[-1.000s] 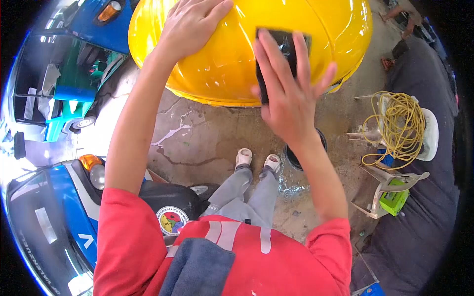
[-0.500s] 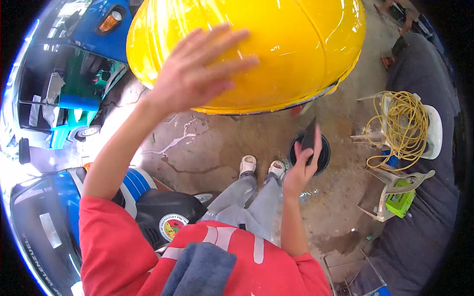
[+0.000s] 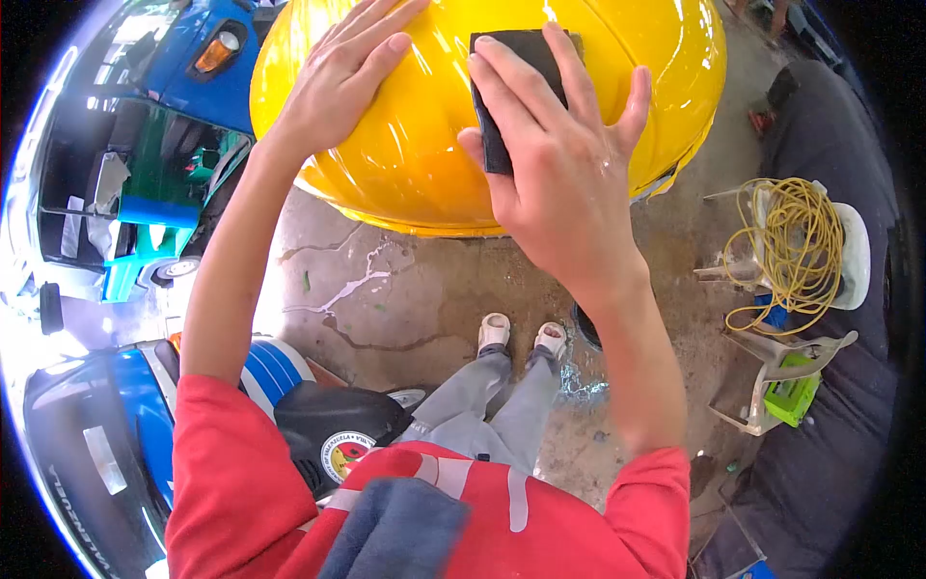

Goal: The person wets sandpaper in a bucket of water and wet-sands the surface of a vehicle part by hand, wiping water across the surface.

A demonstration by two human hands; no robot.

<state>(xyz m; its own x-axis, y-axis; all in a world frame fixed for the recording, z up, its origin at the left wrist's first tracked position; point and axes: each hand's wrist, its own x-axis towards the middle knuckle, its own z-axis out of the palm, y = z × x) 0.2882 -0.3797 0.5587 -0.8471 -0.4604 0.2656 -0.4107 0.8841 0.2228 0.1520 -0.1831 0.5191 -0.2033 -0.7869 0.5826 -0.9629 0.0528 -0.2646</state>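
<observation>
A glossy yellow vehicle body panel (image 3: 434, 183) curves across the top of the head view. My left hand (image 3: 352, 82) lies flat on its left part, fingers stretched out, holding nothing. On the middle of the panel, my right hand (image 3: 564, 145) presses a dark sheet of sandpaper (image 3: 495, 140) against the surface. Its fingers are spread over the sheet, the thumb is at the left edge, and the little finger sticks out to the right. The sheet's underside is hidden.
Behind my right forearm a black bucket (image 3: 585, 326) is mostly hidden on the wet concrete floor (image 3: 463, 275). To the right, a yellow hose coil (image 3: 796, 256) hangs on a white plastic chair (image 3: 854, 256), near a green box (image 3: 793, 391). Blue vehicles (image 3: 207, 82) stand left.
My right hand has risen from above the bucket to the panel, bringing the sandpaper onto it. My left hand has moved up and left and now rests on the panel.
</observation>
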